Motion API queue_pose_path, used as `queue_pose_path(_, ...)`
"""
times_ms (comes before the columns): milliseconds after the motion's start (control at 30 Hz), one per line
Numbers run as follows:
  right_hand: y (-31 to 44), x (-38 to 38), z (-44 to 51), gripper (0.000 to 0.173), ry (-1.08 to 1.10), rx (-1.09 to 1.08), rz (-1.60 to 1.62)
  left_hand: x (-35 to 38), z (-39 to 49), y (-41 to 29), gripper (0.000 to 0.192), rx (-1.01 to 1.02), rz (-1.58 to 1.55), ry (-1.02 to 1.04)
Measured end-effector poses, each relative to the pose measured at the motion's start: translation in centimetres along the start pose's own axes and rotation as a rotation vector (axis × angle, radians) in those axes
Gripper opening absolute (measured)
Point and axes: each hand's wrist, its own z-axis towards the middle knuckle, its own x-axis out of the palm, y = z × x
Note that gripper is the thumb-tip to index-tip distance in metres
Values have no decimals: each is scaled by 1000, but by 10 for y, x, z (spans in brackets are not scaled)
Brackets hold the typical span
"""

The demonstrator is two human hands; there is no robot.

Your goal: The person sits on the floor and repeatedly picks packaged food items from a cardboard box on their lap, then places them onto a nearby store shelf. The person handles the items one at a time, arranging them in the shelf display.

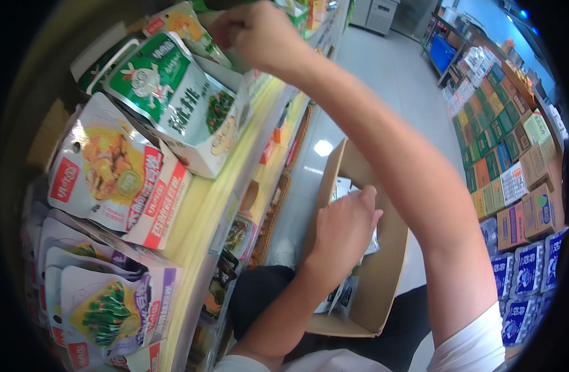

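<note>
My right hand reaches over the shelf at the top, its fingers touching or close to a yellow-and-green food pouch; whether it grips anything is blurred. Above the open cardboard carton is my left hand, fingers curled, its palm side hidden. Inside the carton lie white and silvery packets, partly covered by that hand. Nearer on the shelf, green-and-white pouches stand in a white display box. Beside them are a pouch with a red label and several purple-and-white pouches.
The wooden shelf runs along the left, with lower shelves of packaged goods beneath its edge. A wicker basket sits low beside the aisle. Stacked colored boxes and blue-wrapped bottle packs line the right. A metal rack stands farther back.
</note>
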Motion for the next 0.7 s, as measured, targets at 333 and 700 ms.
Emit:
queue_pose_path(333, -26, -122, -204, 26, -143, 69, -21, 3, 3, 3, 36, -77, 119, 80)
queue_pose_path(700, -73, -139, -418, 26, 159, 878, -197, 32, 7, 9, 36, -59, 242, 148)
